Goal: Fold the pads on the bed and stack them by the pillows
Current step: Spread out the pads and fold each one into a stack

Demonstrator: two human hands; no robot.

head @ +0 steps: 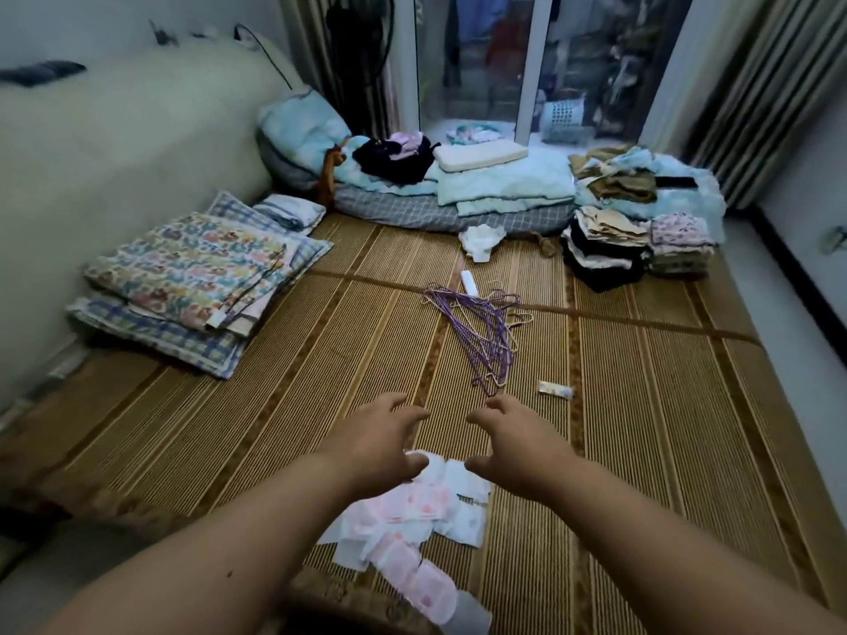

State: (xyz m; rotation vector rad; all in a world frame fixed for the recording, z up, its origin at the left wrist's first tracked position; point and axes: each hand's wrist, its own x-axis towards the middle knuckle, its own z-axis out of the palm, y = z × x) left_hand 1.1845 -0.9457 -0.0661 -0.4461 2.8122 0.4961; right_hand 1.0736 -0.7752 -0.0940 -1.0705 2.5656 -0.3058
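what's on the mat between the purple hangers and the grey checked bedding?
Head view: slim white bar by the hangers, crumpled white cloth by the bedding.

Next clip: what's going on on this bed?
A person reaches both bare hands out over the woven mat on the bed. The left hand and right hand are spread, with no grip on anything, just above a loose heap of pink and white pads that are not yet folded. Purple hangers lie further out, and the pillows sit at the far end.
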